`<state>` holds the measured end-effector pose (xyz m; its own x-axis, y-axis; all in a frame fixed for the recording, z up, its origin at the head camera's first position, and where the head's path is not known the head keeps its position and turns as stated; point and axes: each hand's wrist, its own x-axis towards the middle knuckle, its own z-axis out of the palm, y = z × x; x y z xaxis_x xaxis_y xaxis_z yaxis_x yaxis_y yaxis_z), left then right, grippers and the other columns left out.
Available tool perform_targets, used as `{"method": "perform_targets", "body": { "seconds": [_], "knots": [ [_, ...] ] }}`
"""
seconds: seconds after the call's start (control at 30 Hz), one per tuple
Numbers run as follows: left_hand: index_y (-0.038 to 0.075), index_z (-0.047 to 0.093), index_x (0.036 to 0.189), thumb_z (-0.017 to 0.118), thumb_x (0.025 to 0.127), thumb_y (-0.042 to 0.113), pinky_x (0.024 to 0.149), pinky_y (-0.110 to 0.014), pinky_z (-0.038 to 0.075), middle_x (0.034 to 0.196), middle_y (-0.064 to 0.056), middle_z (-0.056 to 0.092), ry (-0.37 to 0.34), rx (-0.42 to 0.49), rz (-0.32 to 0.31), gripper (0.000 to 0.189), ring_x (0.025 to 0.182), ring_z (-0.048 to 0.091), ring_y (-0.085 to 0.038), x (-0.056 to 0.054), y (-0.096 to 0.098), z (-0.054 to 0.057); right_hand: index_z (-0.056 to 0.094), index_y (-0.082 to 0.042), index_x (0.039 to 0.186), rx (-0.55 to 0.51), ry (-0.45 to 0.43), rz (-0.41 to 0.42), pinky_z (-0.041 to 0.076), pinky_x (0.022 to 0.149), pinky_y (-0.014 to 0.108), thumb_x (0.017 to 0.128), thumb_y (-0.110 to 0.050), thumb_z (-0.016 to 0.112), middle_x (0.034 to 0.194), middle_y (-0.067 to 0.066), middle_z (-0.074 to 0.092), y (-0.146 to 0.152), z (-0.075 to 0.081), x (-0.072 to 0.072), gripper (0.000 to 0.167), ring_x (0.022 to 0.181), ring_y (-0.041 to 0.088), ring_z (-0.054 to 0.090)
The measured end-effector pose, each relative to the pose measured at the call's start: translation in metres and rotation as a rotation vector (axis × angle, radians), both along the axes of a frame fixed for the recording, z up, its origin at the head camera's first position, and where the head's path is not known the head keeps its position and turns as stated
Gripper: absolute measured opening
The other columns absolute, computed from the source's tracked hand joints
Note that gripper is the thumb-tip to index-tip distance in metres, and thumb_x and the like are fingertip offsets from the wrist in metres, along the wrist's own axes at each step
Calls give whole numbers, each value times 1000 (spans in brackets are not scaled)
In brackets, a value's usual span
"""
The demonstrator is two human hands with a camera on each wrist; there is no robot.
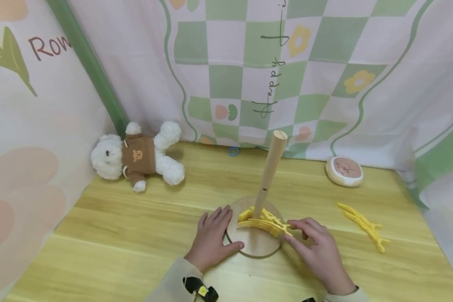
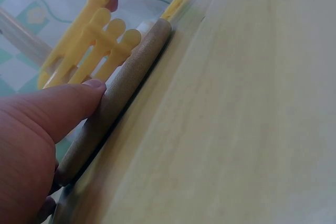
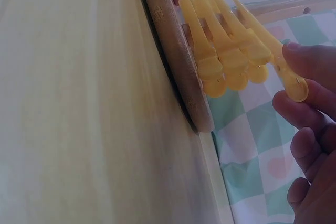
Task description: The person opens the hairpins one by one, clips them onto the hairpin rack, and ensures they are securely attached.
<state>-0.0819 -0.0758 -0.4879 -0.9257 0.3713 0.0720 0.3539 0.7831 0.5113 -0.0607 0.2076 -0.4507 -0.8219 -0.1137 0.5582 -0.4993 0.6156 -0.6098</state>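
A round wooden base (image 1: 259, 251) with an upright wooden dowel (image 1: 270, 174) stands on the table. Several long, curved yellow plastic clips (image 1: 258, 224) lie on the base around the dowel's foot. In the right wrist view these clips (image 3: 231, 56) show pointed tips and rounded ends. My right hand (image 1: 318, 251) pinches the rounded end of one yellow plastic clip (image 3: 273, 51) between thumb and fingers, at the base's right side. My left hand (image 1: 213, 241) rests at the base's left edge, fingers straight. Its thumb (image 2: 79, 100) lies over the rim in the left wrist view.
Another yellow plastic clip (image 1: 364, 224) lies on the table to the right. A white plush toy (image 1: 139, 155) in a brown top lies at the back left. At the back are a small blue ring (image 1: 233, 151) and a round pink-and-white object (image 1: 344, 171), before the checkered curtain (image 1: 264, 54).
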Motion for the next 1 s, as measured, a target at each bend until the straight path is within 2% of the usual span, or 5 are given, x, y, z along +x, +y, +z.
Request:
{"method": "perform_targets", "body": {
  "seconds": [0.27, 0.43, 0.7, 0.87, 1.0],
  "knots": [
    [11, 36, 156, 62, 87, 68, 120, -60, 11, 163, -4, 30, 16, -1, -5, 94, 149, 28, -30, -1, 0, -1, 77, -10, 104, 6, -46, -16, 39, 65, 22, 67, 0, 89, 88, -2, 68, -3, 0, -1, 40, 71, 13, 51],
    [11, 35, 156, 62, 87, 69, 120, -60, 11, 163, -4, 29, 15, -1, -6, 94, 149, 28, -30, -1, -1, -1, 76, -5, 105, 8, -56, -22, 41, 62, 19, 67, 1, 89, 86, -1, 67, -3, 0, -1, 41, 71, 13, 53],
    [11, 35, 156, 62, 87, 69, 120, -60, 11, 163, -4, 30, 16, 0, -6, 94, 149, 27, -29, -1, -1, -2, 76, -4, 108, -35, -113, -90, 32, 48, 20, 65, -2, 91, 76, 0, 61, -3, -1, 0, 46, 64, 13, 48],
    [11, 35, 156, 62, 87, 68, 120, -59, 11, 163, -4, 30, 14, 2, -4, 94, 150, 27, -29, -1, -1, -1, 76, -5, 104, -71, -115, -89, 38, 55, 19, 65, 1, 91, 87, 1, 67, -3, -2, 0, 42, 74, 11, 54],
    [11, 35, 157, 63, 87, 68, 120, -59, 10, 163, -4, 30, 13, 2, -3, 94, 150, 27, -29, -1, 0, -1, 76, -6, 103, -79, -105, -77, 44, 66, 17, 66, 2, 90, 98, -1, 69, -4, -2, 0, 40, 82, 12, 56]
  ]
}}
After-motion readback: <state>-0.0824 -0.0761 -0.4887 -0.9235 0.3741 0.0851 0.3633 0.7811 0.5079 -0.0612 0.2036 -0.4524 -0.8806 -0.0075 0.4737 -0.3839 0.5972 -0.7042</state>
